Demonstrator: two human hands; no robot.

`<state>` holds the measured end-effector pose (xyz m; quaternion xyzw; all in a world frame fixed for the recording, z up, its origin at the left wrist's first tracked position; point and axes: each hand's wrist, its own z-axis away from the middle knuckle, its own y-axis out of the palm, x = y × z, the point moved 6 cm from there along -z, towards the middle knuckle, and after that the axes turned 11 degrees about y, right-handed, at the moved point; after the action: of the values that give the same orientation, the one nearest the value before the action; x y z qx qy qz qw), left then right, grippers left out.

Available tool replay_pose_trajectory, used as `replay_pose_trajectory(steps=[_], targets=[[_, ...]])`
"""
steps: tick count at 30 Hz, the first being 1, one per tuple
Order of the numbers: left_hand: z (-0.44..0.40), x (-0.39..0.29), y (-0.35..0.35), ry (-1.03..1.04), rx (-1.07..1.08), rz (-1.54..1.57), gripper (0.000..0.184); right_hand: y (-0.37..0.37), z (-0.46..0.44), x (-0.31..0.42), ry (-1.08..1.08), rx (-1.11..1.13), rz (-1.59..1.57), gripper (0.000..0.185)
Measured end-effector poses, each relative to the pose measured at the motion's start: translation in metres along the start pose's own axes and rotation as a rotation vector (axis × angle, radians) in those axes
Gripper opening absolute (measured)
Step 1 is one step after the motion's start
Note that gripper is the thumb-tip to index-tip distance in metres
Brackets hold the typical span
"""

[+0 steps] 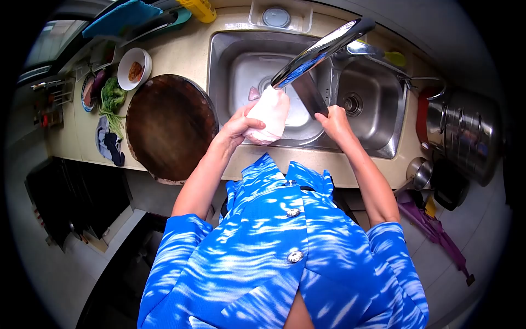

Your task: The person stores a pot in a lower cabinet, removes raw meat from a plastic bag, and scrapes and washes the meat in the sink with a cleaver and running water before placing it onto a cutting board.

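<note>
Left hand (pixel 239 125) is half-closed round meat (pixel 270 113), probably soft, slippery, best cradled broadly, while knife (pixel 311 94) is gripped by right hand (pixel 336 122).

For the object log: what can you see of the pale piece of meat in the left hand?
The piece of meat is pale pink to near white, smooth-looking, bulky and longer than wide, pinker along its lower edge. The left hand grips its lower left side, thumb across its face. It is held tilted over the sink's left basin, its upper end just by the faucet spout; contact there can't be told. Its underside is hidden.
</note>
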<state>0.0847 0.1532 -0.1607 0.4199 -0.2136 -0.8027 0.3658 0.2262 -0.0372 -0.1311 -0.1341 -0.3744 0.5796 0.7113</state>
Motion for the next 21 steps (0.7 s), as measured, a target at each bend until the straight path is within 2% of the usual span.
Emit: replay_pose_trajectory(steps=[1, 3, 5, 9, 11, 12, 15, 18, 21], targets=[[0.0, 0.0, -0.001, -0.001, 0.004, -0.001, 0.07, -0.001, 0.007, 0.005, 0.002, -0.004, -0.001, 0.021], [0.0, 0.0, -0.002, 0.001, 0.015, 0.047, 0.069, 0.002, 0.024, 0.029, -0.193, 0.061, 0.004, 0.019], [0.002, 0.003, -0.006, -0.011, 0.038, 0.077, 0.069, 0.011, 0.032, 0.041, -0.24, 0.095, 0.109, 0.018], [0.007, 0.008, -0.021, -0.008, 0.026, 0.21, 0.071, 0.024, -0.002, 0.015, -0.124, 0.031, 0.055, 0.018], [0.015, 0.003, -0.015, 0.011, -0.015, 0.244, 0.067, 0.039, -0.019, -0.012, -0.041, 0.101, 0.186, 0.02], [0.016, 0.0, -0.013, 0.019, -0.003, 0.273, 0.066, 0.041, -0.02, -0.019, -0.076, 0.078, 0.173, 0.02], [0.017, 0.001, -0.017, 0.054, 0.007, 0.305, 0.064, 0.029, -0.005, -0.02, 0.021, 0.079, 0.013, 0.021], [0.013, 0.01, -0.025, 0.059, -0.008, 0.455, 0.059, 0.007, 0.013, -0.01, 0.009, 0.037, -0.02, 0.022], [0.012, 0.02, -0.029, 0.039, -0.044, 0.563, 0.061, -0.006, 0.028, -0.004, 0.012, 0.048, -0.058, 0.023]])
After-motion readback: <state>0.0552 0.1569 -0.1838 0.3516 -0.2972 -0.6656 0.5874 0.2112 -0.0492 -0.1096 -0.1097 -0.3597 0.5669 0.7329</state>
